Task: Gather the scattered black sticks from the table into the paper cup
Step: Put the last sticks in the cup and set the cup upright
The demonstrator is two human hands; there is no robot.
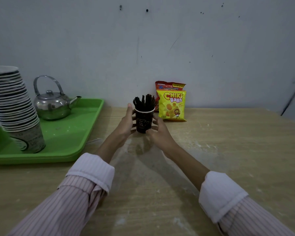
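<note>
Black sticks (pixel 144 100) stand bunched in the cup (pixel 143 122), far on the table (pixel 211 150) beside the snack bags (pixel 172 104). In the head view we see the left hand (pixel 126 121) and right hand (pixel 158 133) curled round its sides. No loose sticks show: gathering seems finished. Next, we judge, comes a gentle release, cup upright.

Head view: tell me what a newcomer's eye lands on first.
The dark paper cup bristling with black sticks, held between left hand and right hand mid-table. Then the yellow snack bag right of it, and the green tray at left carrying a kettle and a leaning stack of cups.
</note>
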